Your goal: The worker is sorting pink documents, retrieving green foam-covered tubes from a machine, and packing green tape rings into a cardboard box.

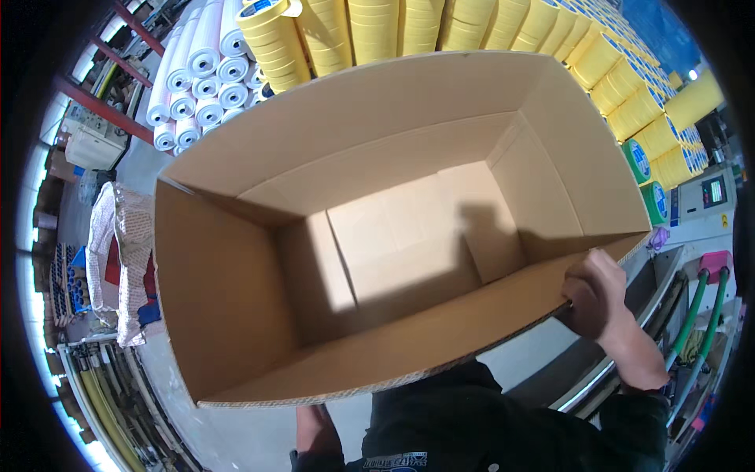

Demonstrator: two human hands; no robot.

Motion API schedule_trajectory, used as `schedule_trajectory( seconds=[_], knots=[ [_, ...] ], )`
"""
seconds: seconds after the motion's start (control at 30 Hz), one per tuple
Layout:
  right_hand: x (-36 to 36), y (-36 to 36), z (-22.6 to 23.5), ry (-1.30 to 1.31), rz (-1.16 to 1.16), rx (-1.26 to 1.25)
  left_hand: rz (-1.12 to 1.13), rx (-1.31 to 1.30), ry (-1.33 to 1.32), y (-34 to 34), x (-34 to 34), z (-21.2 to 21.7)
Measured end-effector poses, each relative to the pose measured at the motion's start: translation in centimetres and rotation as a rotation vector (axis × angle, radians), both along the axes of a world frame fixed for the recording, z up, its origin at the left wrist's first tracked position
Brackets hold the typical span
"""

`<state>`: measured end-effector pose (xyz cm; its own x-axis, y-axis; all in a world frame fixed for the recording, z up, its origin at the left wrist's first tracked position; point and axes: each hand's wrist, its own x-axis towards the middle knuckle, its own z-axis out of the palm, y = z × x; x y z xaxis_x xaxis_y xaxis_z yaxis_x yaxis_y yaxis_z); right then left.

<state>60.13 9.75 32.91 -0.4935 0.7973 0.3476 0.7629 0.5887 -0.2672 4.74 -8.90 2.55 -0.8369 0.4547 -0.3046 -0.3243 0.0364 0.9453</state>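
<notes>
A large open cardboard box (370, 157) fills the middle of the head view, its upper flaps standing up and its inside bare. Across its bottom the inner flaps meet at a dark gap, and a shadow falls over part of them. My right hand (598, 293) is closed on the near rim at the right corner, fingers wrapped over the cardboard edge. My left forearm (316, 431) comes up from the lower edge and passes under the near side of the box, which hides my left hand.
Stacked yellow tape rolls (373, 30) stand behind the box and along the right, with green rolls (638, 161) beside them. White film rolls (206, 86) are piled at the back left. A machine with a screen (704, 197) and a metal-edged bench (550, 385) flank the right side.
</notes>
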Motion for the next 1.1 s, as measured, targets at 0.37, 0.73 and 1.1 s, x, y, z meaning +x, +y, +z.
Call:
schedule_trajectory(
  seconds=[0.37,0.73,1.1],
  knots=[
    [-2.1,0.9,4.1,-0.235,0.021,-0.500,-0.129,0.156,0.013,4.2,-3.5,7.2],
    [-1.1,2.1,4.9,-0.421,0.218,-0.798,-0.805,0.262,0.916,11.8,2.8,34.2],
    [-2.4,7.7,5.1,-0.274,0.638,-0.942,-0.901,-0.637,1.461,14.5,8.8,33.4]
  ],
)
